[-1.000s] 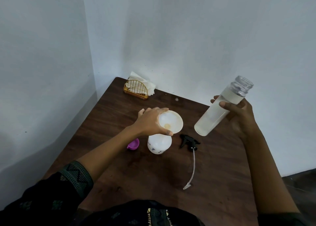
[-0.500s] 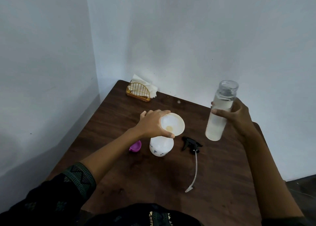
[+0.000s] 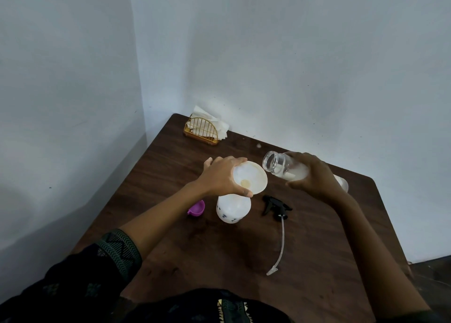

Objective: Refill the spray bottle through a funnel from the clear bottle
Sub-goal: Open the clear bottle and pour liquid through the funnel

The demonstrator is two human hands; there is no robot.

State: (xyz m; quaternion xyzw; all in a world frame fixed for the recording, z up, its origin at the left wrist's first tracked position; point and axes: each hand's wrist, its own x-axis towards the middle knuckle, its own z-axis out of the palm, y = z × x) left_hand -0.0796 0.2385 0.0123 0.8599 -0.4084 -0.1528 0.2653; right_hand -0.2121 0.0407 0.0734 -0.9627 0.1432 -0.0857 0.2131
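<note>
A white spray bottle (image 3: 233, 209) stands mid-table with a white funnel (image 3: 252, 178) set in its neck. My left hand (image 3: 223, 177) grips the funnel's rim from the left. My right hand (image 3: 314, 176) holds the clear bottle (image 3: 280, 165) tipped almost flat, its open mouth pointing left just right of the funnel's edge. Liquid lies along the bottle's lower side. The black spray head (image 3: 275, 205) with its long tube lies on the table to the right of the spray bottle.
A purple cap (image 3: 197, 208) lies left of the spray bottle. A gold napkin holder (image 3: 202, 131) with white napkins stands at the far left corner of the dark wooden table (image 3: 219, 254). White walls close the back and left sides.
My right hand has swung the clear bottle from upright down to nearly flat and brought its mouth to the funnel's edge. My left hand has stayed on the funnel.
</note>
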